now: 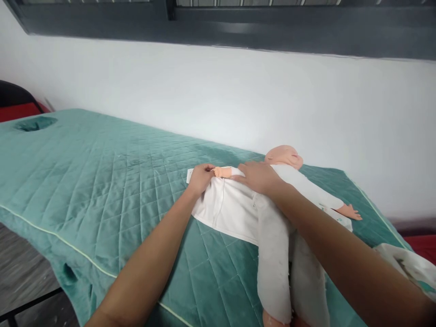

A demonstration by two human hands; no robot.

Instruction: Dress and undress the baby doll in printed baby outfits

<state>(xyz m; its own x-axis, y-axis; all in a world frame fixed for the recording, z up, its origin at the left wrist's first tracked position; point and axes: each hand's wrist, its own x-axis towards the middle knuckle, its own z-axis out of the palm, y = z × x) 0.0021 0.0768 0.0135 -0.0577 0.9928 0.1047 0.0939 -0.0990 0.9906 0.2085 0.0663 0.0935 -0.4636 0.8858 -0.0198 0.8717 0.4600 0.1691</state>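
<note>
A baby doll (285, 156) lies on its back on a green quilted table cover (102, 181), head toward the wall, dressed in a white sleepsuit (235, 209). My left hand (200, 178) is closed, pinching the white sleeve at the doll's small bare hand (223, 171). My right hand (257, 176) rests flat on the doll's shoulder and chest, fingers together. The doll's other arm (350, 211) sticks out to the right. Its white-clad legs (274, 268) point toward me.
A white wall (238, 100) runs close behind the table, with a dark window frame above. The cover has a face hole (36, 123) at the far left. White cloth (405, 261) lies at the right edge. A dark chair with red (17, 106) stands far left.
</note>
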